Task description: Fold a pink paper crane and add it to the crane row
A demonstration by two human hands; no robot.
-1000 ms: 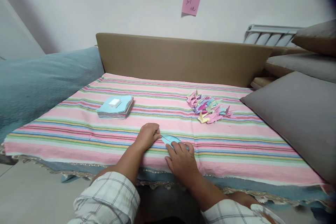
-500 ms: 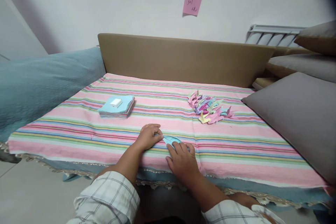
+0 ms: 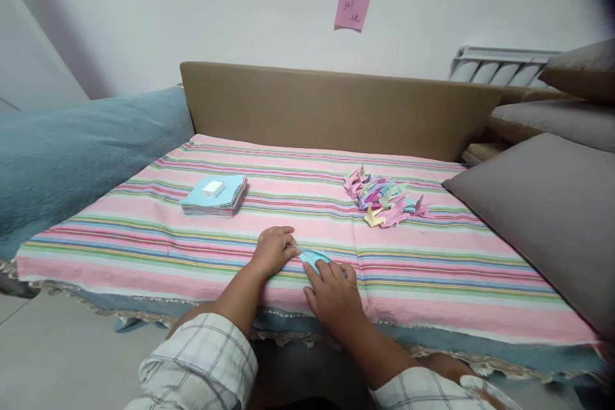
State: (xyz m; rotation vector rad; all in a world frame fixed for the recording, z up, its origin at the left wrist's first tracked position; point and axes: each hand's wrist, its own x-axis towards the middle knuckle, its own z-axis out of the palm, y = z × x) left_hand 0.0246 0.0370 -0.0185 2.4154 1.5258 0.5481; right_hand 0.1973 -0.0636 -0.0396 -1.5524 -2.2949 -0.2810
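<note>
A small folded piece of light-blue paper (image 3: 312, 257) lies on the striped cloth (image 3: 192, 250) in front of me. My left hand (image 3: 275, 250) pinches its left tip between thumb and fingers. My right hand (image 3: 334, 291) lies over its right part, fingers bent and pressing down on it, so that end is partly hidden. A crease runs along the paper's length.
At the left is a stack of coloured paper sheets (image 3: 211, 208) with a small white block (image 3: 213, 188) on top. Several folded paper cranes (image 3: 384, 198) lie in a heap at the right. Grey cushions (image 3: 542, 205) border the right side; a brown backrest (image 3: 327, 109) stands behind.
Both hands stay almost in place on the blue paper. Its upper layer near the left hand looks slightly shifted; otherwise little differs.
</note>
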